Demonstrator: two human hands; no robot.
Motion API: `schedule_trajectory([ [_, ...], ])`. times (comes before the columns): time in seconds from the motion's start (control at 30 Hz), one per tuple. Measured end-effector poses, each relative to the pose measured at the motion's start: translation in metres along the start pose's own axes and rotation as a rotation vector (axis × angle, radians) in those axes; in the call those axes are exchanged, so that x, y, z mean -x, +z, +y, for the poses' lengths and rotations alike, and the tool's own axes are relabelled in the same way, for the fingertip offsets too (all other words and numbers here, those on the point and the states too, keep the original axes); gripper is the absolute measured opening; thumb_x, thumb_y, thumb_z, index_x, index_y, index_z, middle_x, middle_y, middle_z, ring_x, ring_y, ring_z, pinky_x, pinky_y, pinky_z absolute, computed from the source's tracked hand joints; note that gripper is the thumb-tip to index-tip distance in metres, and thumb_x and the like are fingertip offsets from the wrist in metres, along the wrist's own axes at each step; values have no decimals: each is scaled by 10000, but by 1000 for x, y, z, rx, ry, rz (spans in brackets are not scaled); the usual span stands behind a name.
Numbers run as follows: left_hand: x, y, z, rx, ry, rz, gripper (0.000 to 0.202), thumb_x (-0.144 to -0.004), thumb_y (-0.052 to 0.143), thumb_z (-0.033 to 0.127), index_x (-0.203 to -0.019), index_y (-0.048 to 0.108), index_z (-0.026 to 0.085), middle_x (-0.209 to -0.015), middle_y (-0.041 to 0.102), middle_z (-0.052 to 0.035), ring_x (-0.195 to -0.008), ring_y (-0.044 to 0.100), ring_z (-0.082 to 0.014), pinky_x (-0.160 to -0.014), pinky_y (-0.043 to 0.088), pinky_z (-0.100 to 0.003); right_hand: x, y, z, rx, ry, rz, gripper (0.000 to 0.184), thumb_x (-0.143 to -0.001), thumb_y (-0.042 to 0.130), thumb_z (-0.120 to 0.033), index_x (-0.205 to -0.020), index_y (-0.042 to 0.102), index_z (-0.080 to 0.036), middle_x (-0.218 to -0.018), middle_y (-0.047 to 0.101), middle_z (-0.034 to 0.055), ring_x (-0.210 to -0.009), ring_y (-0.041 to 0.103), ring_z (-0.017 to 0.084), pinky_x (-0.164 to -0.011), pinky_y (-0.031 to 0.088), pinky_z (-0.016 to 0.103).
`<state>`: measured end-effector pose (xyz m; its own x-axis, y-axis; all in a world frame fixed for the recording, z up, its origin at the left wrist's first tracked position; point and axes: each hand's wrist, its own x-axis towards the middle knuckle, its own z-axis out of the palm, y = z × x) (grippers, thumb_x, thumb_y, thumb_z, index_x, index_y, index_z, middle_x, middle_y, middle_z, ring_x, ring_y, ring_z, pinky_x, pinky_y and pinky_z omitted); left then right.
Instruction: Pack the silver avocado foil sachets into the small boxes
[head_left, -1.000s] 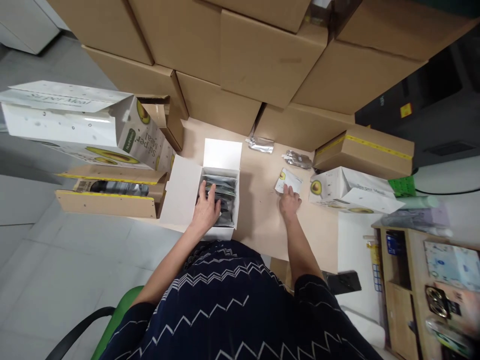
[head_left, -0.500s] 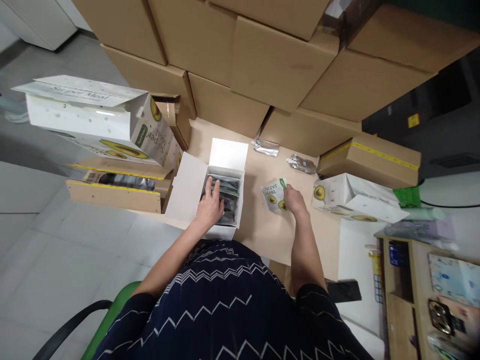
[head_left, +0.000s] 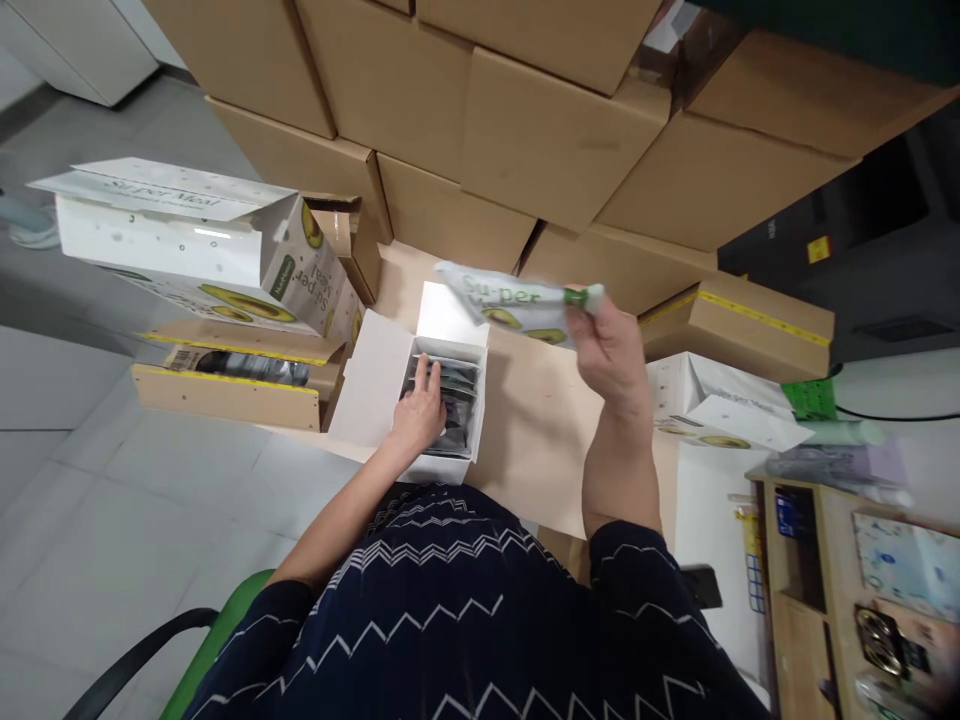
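An open white carton (head_left: 448, 468) stands on the table, with several dark sachets (head_left: 456, 410) packed upright in it. My left hand (head_left: 417, 412) rests at the carton's left side, two fingers stretched apart over the sachets. My right hand (head_left: 611, 352) is closed on the green-topped end of a white spouted pouch (head_left: 517, 308) printed "Su-per Meal" with avocados. It holds the pouch raised above the table, turned nearly sideways, a little blurred. The pouch partly covers the carton's back flap (head_left: 442, 312).
Large cardboard boxes (head_left: 540, 130) wall off the back. A printed box (head_left: 172, 250) sits over a brown carton (head_left: 225, 395) on the left. To the right are another printed box (head_left: 731, 405) and a brown box (head_left: 742, 325). A green chair (head_left: 225, 630) is behind at left.
My right hand has lifted the pouch from low over the table, swinging it up and turning it leftward. My left hand has stayed at the carton. The silver pouches are now hidden from view.
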<state>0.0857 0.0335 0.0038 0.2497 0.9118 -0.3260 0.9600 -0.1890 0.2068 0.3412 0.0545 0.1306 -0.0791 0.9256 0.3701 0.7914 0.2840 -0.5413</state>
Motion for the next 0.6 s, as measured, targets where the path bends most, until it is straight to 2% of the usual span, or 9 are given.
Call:
schedule_trajectory([
  [0.17,4,9,-5,35,36,84,683,-943,467,284,-1588,272,173,-1686,139,-189,-1020,710,-300,-854,585,-440,-38,23,-42,104,-153,-475,379,-1046,331,-268,-1315,597,-257,-1122,707,44,-997,639,190,-833,467,288],
  [0.27,3,12,-6,38,43,98,679,-944,470,283,-1586,273,183,-1681,146,-200,-990,717,-297,-837,589,-446,-48,33,-62,257,-167,-674,366,-1017,362,-163,-1273,611,-244,-1128,716,56,-975,628,185,-799,423,267],
  [0.4,2,12,-5,42,42,98,673,-946,464,286,-1584,278,178,-1684,142,-193,-983,710,-290,-858,588,-458,-57,60,-73,382,-155,-815,345,-993,393,-118,-1249,613,-186,-1131,716,114,-945,643,196,-765,398,273],
  [0.5,3,10,-5,55,36,92,669,-946,473,280,-1582,286,188,-1683,143,-197,-974,712,-282,-859,587,-453,-62,93,-68,409,-145,-893,332,-1004,407,-166,-1259,619,-165,-1177,705,152,-996,660,224,-772,413,284],
  [0.6,4,10,-5,52,43,92,675,-941,488,272,-1580,293,184,-1679,134,-216,-959,714,-290,-838,589,-467,-65,119,-60,439,-113,-914,353,-1006,400,-160,-1281,622,-157,-1220,694,167,-1078,668,245,-800,445,289],
])
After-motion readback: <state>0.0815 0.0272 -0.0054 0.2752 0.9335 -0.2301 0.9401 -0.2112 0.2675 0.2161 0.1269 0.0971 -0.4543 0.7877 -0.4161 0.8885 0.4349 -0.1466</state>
